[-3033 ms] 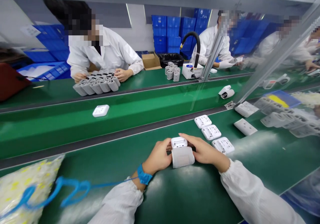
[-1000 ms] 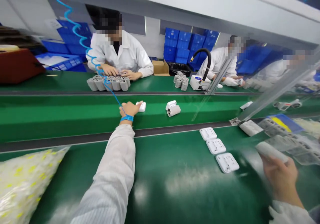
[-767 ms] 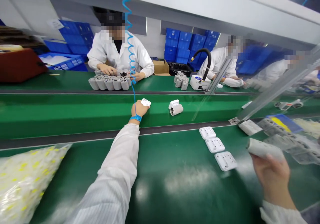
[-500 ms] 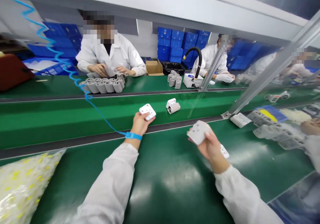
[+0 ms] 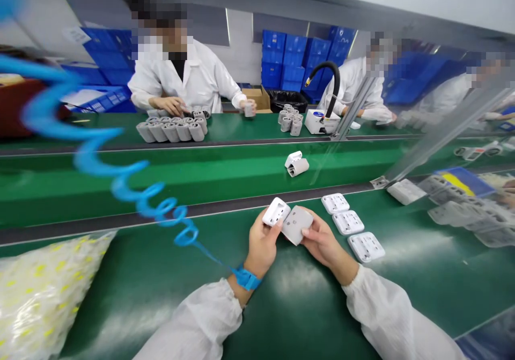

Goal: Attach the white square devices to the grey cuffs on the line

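Gripping a white socket body (image 5: 276, 212) in the curled fingers of the left hand (image 5: 263, 244), the person holds a flat grey plate (image 5: 296, 225) in the right hand (image 5: 322, 240), its fingers closed around the plate's lower edge. Body and plate touch edge to edge, held above the green belt (image 5: 422, 274) between the two hands. A blue wrist strap (image 5: 246, 278) circles the left wrist, and its coiled cord (image 5: 120, 159) runs up and to the left, blurred close to the camera. Just right of the right hand lie three white socket panels (image 5: 348, 222) in a slanted row, and a bag with yellow dots (image 5: 40, 290) sits at the belt's left. On the far belt lies a joined socket unit (image 5: 296, 164). Beyond it, a co-worker (image 5: 181, 75) sits behind a row of grey cylinders (image 5: 169, 132), one hand holding a small cylinder (image 5: 248, 109), with blue crates (image 5: 301, 54) stacked behind
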Tool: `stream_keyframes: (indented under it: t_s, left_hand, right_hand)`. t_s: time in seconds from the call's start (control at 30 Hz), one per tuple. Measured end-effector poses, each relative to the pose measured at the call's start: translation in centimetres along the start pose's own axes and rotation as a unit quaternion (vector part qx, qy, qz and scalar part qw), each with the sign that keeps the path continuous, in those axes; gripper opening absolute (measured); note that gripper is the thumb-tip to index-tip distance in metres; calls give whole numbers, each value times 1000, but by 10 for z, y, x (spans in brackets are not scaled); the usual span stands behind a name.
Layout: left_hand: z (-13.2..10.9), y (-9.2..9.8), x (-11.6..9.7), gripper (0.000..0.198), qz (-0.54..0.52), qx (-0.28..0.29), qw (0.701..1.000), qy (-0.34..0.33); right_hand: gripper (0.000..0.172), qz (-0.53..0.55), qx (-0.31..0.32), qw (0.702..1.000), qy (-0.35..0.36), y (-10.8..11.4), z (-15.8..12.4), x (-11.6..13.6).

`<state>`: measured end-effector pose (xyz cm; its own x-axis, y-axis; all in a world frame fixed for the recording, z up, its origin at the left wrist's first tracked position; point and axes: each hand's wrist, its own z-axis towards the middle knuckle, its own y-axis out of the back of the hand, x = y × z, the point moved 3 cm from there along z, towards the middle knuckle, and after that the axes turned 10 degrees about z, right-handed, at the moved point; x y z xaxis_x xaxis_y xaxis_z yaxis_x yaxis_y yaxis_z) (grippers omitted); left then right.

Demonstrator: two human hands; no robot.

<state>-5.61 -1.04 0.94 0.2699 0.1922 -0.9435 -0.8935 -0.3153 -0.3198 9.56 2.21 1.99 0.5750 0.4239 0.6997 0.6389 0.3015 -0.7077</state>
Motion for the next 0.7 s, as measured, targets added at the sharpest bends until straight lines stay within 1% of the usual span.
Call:
stream_keyframes:
  t_s: [0.17,0.37,0.5,0.7]
  left_hand:
    - [-3,1,-9,50,25,21,999,-12]
    - [-5,3,-11,48,84,75,993,-34]
    - [-6,4,-13,47,158,97,981,-62]
    - [-9,6,-10,50,254,121,952,-122]
  right_hand:
    - [61,-35,-20,999,-2,5,3,0]
    - [63,-59,-21,998,-4,11,3,-2]
    - [63,-76,-13,997,-2,12,2,-2]
    - [60,-89,-16,996,-8,9,1,0]
